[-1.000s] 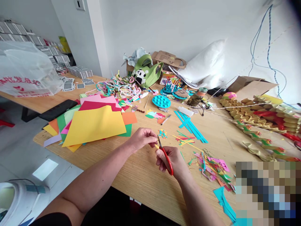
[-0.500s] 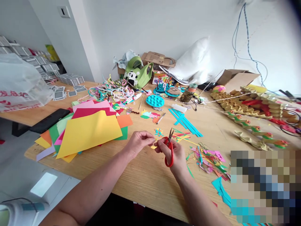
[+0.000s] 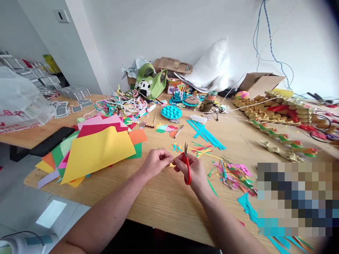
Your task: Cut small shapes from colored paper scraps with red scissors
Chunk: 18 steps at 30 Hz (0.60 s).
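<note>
My left hand (image 3: 158,162) is closed in a pinch, its fingertips meeting those of my right hand over the table. A tiny bit of yellow paper (image 3: 171,164) shows at the fingertips, mostly covered by them. Red-handled scissors (image 3: 187,169) rest in my right hand (image 3: 194,171), blades pointing up and away, while its thumb and finger pinch at the same spot. Just beyond lie small blue and yellow paper snippets (image 3: 177,147) and thin coloured paper strips (image 3: 202,150).
Coloured paper sheets (image 3: 99,153) are stacked at left, near a black phone-like object (image 3: 53,141). Paper scraps (image 3: 233,174) lie to the right. Blue strips (image 3: 206,134), a pen (image 3: 179,131), a round blue egg-tray piece (image 3: 171,112) and egg cartons (image 3: 280,113) sit farther back.
The view has shifted slightly, so the background sits farther left. My hands stay together at the fingertips; the scissors have turned a little more upright and their blades look closer together.
</note>
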Each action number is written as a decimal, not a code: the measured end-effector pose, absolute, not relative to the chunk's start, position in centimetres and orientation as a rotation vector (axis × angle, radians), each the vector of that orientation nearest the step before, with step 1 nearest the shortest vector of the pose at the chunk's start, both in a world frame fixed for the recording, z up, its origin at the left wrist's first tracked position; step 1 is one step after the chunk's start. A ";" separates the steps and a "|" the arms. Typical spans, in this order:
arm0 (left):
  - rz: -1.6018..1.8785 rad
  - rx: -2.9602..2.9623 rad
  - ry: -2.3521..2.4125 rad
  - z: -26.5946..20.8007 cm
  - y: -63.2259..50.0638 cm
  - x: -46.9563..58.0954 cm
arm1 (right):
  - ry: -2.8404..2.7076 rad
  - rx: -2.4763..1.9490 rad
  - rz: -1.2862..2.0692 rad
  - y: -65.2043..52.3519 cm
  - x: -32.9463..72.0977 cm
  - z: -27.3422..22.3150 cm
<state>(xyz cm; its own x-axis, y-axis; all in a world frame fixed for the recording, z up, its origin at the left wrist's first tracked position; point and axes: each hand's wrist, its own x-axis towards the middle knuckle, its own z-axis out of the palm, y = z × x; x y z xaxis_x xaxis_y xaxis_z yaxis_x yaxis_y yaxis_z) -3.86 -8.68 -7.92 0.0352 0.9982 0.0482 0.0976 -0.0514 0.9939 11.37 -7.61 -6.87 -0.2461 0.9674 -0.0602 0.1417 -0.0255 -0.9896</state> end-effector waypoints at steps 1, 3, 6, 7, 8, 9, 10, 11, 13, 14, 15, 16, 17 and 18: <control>1.167 1.334 1.239 -7.9 -8.7 -3.9 | -1.482 -1.222 1.354 -7.6 11.4 -6.8; 1.164 1.327 1.245 -7.9 -8.7 -3.9 | -1.469 -1.221 1.356 -7.7 11.4 -6.7; 1.169 1.327 1.244 -7.8 -8.7 -3.9 | -1.460 -1.212 1.364 -7.8 11.3 -6.4; 1.170 1.333 1.245 -7.9 -8.6 -3.9 | -1.465 -1.220 1.360 -7.8 11.3 -6.4; 1.170 1.339 1.246 -7.9 -8.6 -3.9 | -1.471 -1.231 1.355 -7.8 11.3 -6.4; 1.169 1.339 1.243 -7.9 -8.6 -3.8 | -1.471 -1.241 1.354 -7.8 11.2 -6.4; 1.166 1.329 1.233 -8.0 -8.6 -3.8 | -1.466 -1.245 1.360 -7.8 11.3 -6.4; 1.164 1.310 1.220 -8.0 -8.6 -3.8 | -1.456 -1.238 1.373 -7.8 11.3 -6.3; 1.170 1.253 1.190 -8.1 -8.6 -3.8 | -1.432 -1.208 1.407 -7.7 11.3 -6.4; 1.177 1.221 1.176 -8.2 -8.6 -3.8 | -1.425 -1.193 1.419 -7.7 11.4 -6.4; 1.184 1.194 1.166 -8.2 -8.6 -3.8 | -1.427 -1.186 1.419 -7.7 11.4 -6.4; 1.188 1.176 1.157 -8.2 -8.6 -3.8 | -1.439 -1.189 1.400 -7.7 11.4 -6.4; 1.185 1.164 1.146 -8.1 -8.6 -3.8 | -1.465 -1.201 1.360 -7.8 11.4 -6.5; 1.172 1.158 1.134 -8.1 -8.6 -3.8 | -1.503 -1.219 1.297 -7.8 11.4 -6.6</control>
